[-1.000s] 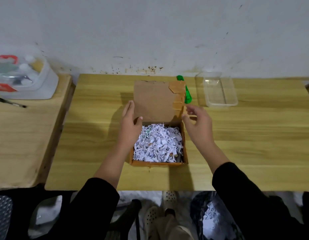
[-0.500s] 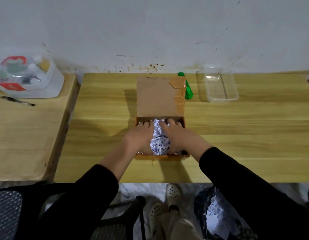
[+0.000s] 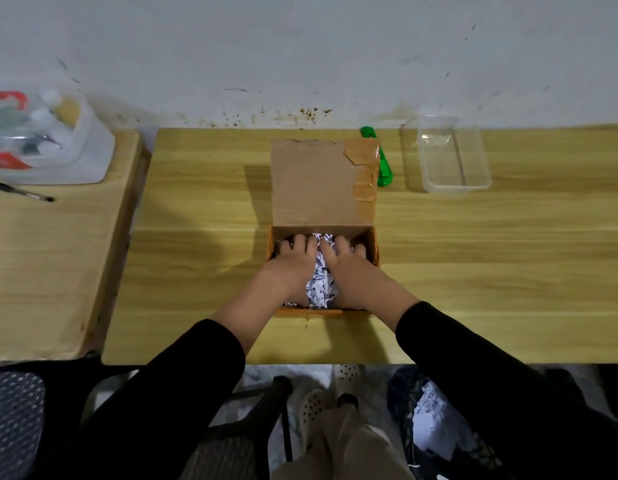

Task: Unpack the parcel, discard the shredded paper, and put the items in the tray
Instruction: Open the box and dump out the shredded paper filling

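Observation:
A brown cardboard parcel box [image 3: 371,245] stands open at the middle of the table, its lid [image 3: 314,181] folded back flat. White shredded paper [image 3: 320,282] fills it. My left hand [image 3: 293,268] and my right hand [image 3: 350,271] are both inside the box, pressed against the two sides of the paper and bunching it between them. Whatever items lie under the paper are hidden. A clear plastic tray [image 3: 451,157] sits at the back right of the table, with nothing in it.
A green tool [image 3: 383,168] lies between the lid and the tray. On a second table at the left are a plastic supplies case [image 3: 48,136] and a pen [image 3: 23,192]. A dark bag holding shredded paper [image 3: 435,420] sits on the floor under the table's right side.
Both hands went from the lid and box edge down into the box and closed in on the shredded paper, squeezing it into a clump. The lid now lies flat.

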